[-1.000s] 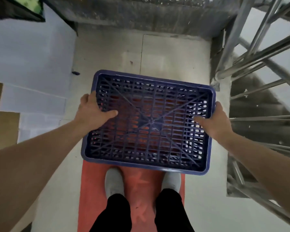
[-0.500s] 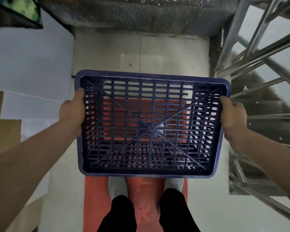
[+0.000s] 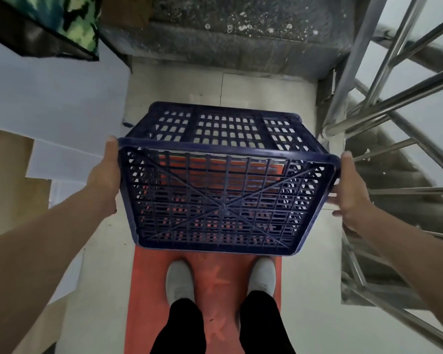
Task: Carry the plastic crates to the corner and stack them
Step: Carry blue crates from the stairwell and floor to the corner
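1. As the head camera looks down, the person holds one dark blue plastic crate (image 3: pixel 223 200) in the air with both hands, in front of the legs. The crate is tilted, so its lattice bottom faces the camera and one long side wall faces up.
2. The left hand (image 3: pixel 105 180) grips the left end of the crate, with the thumb lying along the edge; its other fingers are hidden behind the wall.
3. The right hand (image 3: pixel 351 190) grips the right end, thumb at the upper corner and fingers curled under the rim.
4. Below the crate lies a red mat (image 3: pixel 149 290) on the pale floor (image 3: pixel 266 90); two grey shoes (image 3: pixel 179 279) stand on it. Red colour shows through the lattice openings.
5. A steel railing (image 3: pixel 384 106) is at the right, white boards (image 3: pixel 49 98) lie at the left, and a rough concrete step (image 3: pixel 228 39) is ahead.
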